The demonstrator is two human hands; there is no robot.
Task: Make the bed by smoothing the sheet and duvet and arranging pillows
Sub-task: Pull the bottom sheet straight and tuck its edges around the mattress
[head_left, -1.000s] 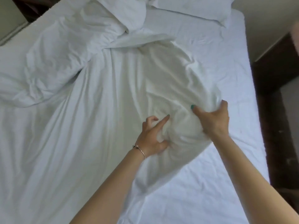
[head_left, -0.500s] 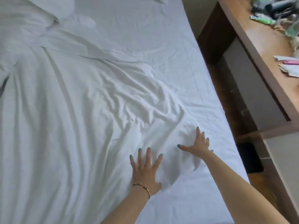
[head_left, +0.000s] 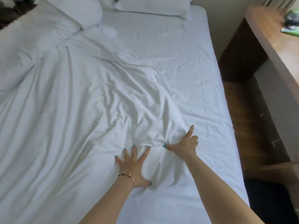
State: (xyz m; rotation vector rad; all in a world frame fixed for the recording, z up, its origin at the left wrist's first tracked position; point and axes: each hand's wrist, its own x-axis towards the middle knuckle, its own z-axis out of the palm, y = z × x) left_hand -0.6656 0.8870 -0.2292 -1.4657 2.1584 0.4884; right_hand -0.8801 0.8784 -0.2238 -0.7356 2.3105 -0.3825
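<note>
I see bare forearms, no sleeves. Left hand and right hand both have teal-painted nails. Thin gold bracelet on the left wrist.
</note>
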